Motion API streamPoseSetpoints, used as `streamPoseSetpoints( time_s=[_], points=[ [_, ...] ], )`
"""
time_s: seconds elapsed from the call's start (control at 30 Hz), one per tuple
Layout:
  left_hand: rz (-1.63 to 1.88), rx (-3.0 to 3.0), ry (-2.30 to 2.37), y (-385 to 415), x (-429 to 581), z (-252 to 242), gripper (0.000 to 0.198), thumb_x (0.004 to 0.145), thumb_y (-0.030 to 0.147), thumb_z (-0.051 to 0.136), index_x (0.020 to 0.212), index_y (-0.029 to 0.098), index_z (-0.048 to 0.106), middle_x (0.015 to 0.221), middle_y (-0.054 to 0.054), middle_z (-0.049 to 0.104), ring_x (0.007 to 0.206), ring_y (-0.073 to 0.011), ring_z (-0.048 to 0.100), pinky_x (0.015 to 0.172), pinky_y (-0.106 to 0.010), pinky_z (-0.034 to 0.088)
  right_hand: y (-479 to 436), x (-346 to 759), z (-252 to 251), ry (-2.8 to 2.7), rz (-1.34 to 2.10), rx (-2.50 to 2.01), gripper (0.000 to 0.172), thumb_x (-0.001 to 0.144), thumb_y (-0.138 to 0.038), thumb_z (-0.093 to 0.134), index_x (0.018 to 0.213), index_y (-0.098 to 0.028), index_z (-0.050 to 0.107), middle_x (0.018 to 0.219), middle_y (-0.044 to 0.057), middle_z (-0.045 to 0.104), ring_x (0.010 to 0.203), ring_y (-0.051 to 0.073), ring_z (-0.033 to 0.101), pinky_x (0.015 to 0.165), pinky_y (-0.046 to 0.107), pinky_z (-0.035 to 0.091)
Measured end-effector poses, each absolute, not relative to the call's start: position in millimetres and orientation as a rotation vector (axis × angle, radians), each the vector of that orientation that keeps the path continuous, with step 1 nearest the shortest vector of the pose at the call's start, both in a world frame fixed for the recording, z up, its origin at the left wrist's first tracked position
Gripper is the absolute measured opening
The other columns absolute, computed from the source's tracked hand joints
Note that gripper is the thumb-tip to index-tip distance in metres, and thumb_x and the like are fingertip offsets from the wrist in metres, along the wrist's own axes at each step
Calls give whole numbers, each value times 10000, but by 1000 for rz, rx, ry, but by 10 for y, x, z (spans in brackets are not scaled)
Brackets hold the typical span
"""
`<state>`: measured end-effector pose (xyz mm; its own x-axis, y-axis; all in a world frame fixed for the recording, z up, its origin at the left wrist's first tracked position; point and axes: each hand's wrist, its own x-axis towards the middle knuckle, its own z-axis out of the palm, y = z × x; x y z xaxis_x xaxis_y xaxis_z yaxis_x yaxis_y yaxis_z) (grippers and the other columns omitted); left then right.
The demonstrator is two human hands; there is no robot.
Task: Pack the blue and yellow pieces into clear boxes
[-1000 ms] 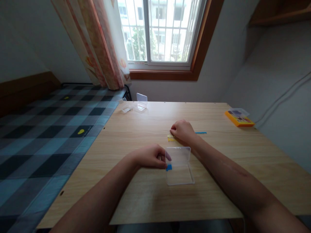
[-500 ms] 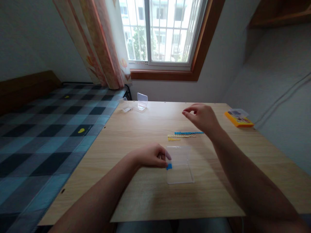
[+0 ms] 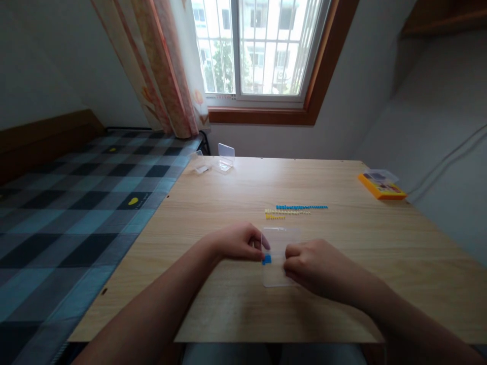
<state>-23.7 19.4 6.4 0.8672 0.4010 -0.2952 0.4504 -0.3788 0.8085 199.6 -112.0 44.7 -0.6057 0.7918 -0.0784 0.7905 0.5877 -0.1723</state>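
Note:
A shallow clear plastic box (image 3: 277,279) lies open in front of me, with a small patch of joined blue pieces (image 3: 267,259) at its left side. My left hand (image 3: 243,242) grips the box's left edge, the thumb beside the blue patch and the fingers curled over the rim. Over the right part of the box is my right hand (image 3: 314,263), its fingertips pinched together; whatever they hold, if anything, is hidden. Beyond the box lie rows of tiny pieces: blue ones (image 3: 302,207), cream ones (image 3: 291,212) and yellow ones (image 3: 274,217).
Two clear open cases, one with a raised lid (image 3: 227,151) and another (image 3: 200,163), stand at the table's far left. A yellow-orange box (image 3: 382,186) with a clear lid sits far right. A bed with a checked cover (image 3: 114,187) adjoins the wooden table (image 3: 213,314) on the left.
My right hand has come down and toward me, from beyond the rows of pieces to the clear box. The left hand keeps its hold. The view has shifted slightly.

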Motion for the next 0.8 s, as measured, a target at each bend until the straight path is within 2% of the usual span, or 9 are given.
streamPoseSetpoints(
  time_s=[0.2,0.53,0.8],
  points=[
    [-67,2015,635,174,-222,121,359,780,302,758,1097,134,782,694,27,651,617,-116,555,552,-228,397,-1087,1962,244,-2749,213,-1431,224,940,-145,572,766,-181,709,783,29,697,610,119,525,555,311,187],
    [-57,2043,623,173,-218,109,330,790,293,759,1084,145,786,685,29,653,608,-118,554,547,-221,391,-1076,1973,162,-2671,197,-1478,220,960,-203,576,797,-196,723,814,28,712,617,123,514,572,311,188],
    [-67,2029,632,167,-218,121,349,789,283,752,1105,139,783,681,31,644,608,-116,547,545,-222,390,-1033,2064,181,-2787,207,-1276,216,941,-176,554,779,-195,695,781,14,691,599,113,490,571,311,198]
  ],
)
